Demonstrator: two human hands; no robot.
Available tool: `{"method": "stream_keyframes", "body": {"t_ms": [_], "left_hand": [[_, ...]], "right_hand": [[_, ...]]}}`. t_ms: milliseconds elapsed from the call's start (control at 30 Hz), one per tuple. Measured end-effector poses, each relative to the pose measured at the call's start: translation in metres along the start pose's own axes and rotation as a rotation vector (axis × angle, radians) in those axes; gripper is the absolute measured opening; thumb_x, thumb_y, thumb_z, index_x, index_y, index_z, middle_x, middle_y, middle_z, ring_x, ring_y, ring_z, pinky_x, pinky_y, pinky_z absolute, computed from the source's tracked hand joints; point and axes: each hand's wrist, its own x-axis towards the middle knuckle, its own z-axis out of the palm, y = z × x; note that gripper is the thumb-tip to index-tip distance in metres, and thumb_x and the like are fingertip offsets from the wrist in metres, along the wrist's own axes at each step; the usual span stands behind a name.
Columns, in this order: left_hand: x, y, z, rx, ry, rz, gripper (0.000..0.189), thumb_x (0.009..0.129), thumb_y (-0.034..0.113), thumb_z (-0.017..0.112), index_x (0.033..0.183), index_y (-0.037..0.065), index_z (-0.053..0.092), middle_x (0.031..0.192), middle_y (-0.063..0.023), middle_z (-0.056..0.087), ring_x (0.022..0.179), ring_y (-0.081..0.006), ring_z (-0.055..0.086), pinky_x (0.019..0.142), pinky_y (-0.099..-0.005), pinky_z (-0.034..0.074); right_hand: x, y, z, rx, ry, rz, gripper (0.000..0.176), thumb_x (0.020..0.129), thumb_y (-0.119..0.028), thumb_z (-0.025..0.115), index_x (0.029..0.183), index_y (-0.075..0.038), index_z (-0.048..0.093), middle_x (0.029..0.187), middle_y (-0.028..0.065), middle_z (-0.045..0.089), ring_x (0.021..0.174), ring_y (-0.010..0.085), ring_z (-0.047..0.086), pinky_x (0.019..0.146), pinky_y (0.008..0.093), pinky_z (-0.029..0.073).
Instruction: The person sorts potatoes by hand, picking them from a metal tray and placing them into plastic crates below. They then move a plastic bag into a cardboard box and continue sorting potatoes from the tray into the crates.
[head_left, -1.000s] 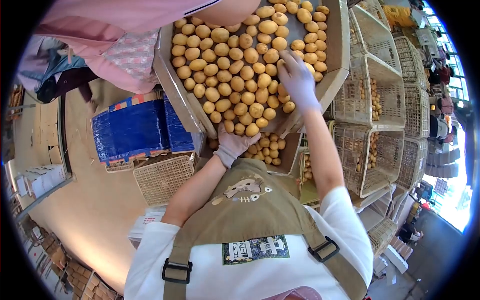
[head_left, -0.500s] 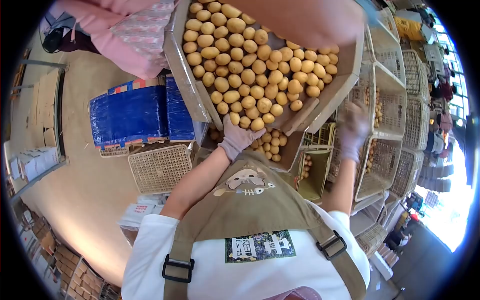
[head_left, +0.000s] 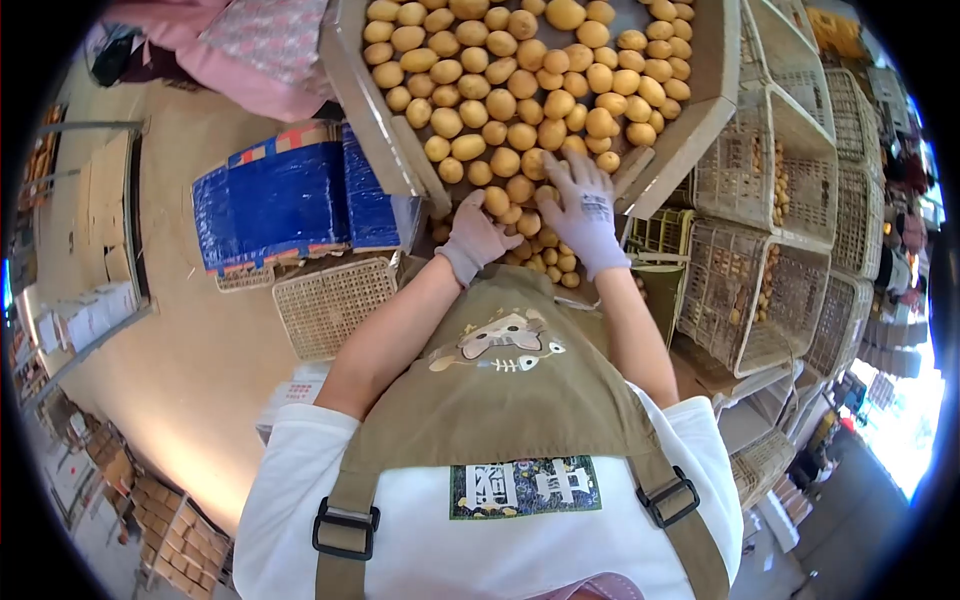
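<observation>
Many round yellow-brown fruits (head_left: 522, 136), potato-like in look, fill a sloping wooden tray (head_left: 355, 100). At the tray's near opening my gloved left hand (head_left: 478, 236) lies with thumb and fingers apart, its fingertips against one fruit (head_left: 496, 200). Across the opening, my gloved right hand (head_left: 584, 208) has its fingers spread over the fruits at the right side. Between and below both hands more fruits (head_left: 548, 250) lie at a lower level, just in front of my apron (head_left: 540, 400). Gloves and fingers hide part of them.
Stacked plastic crates (head_left: 730, 290), some holding fruits, stand on the right. To the left are a blue-wrapped box (head_left: 270, 205) and a pale crate (head_left: 335, 305). Pink clothing of another person (head_left: 240, 50) shows at the upper left. Shelving (head_left: 110, 230) stands farther left.
My right hand has come from the crates on the right onto the fruits. Another person's arm that crossed the top of the tray has left the view. My left hand stays at the opening.
</observation>
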Motion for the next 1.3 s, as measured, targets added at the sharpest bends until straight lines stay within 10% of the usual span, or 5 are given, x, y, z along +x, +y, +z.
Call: {"method": "stream_keyframes", "body": {"t_ms": [133,233,667,967,1300], "left_hand": [[-0.003,0.005,-0.003,-0.074,-0.162,0.070,0.058,0.097,0.057,0.039,0.139,0.017,0.048,0.146,-0.0042,0.050,0.135,-0.0257,0.043,0.113,-0.0583,0.024],[-0.013,0.006,0.013,-0.204,-0.079,0.087,0.074,0.092,0.072,0.039,0.144,0.020,0.043,0.150,-0.0029,0.045,0.139,-0.0250,0.039,0.113,-0.0516,0.025],[-0.001,0.004,0.004,-0.141,-0.197,0.143,0.091,0.086,0.082,0.038,0.152,0.021,0.030,0.155,-0.0065,0.037,0.140,-0.0300,0.039,0.115,-0.0618,0.023],[0.006,0.001,-0.001,-0.114,-0.288,0.137,0.094,0.083,0.085,0.040,0.152,0.022,0.032,0.156,-0.0043,0.037,0.144,-0.0302,0.034,0.113,-0.0647,0.025],[0.006,0.001,0.000,-0.151,-0.274,0.118,0.105,0.079,0.088,0.041,0.155,0.018,0.027,0.160,-0.0087,0.029,0.145,-0.0393,0.030,0.115,-0.0658,0.023]], "right_hand": [[0.019,0.005,0.004,0.081,-0.236,0.204,0.042,0.081,-0.032,0.067,0.121,-0.018,0.067,0.136,0.0109,0.055,0.130,0.0332,0.048,0.106,0.0507,0.035],[0.028,-0.022,0.004,0.029,-0.207,-0.153,0.039,0.083,-0.030,0.067,0.121,-0.020,0.067,0.140,0.0124,0.052,0.132,0.0335,0.046,0.111,0.0517,0.031],[0.026,0.014,-0.004,-0.083,-0.356,0.009,0.046,0.082,-0.041,0.066,0.127,-0.030,0.065,0.158,0.0156,0.033,0.144,0.0371,0.031,0.117,0.0613,0.018],[0.084,0.009,-0.007,0.009,-0.139,0.060,0.024,0.090,-0.023,0.058,0.112,-0.019,0.065,0.122,0.0147,0.060,0.104,0.0339,0.067,0.083,0.0513,0.052],[0.119,0.010,-0.013,-0.132,-0.655,0.148,0.052,0.088,-0.025,0.062,0.139,-0.022,0.050,0.139,0.0182,0.054,0.117,0.0375,0.061,0.094,0.0462,0.051]]}}
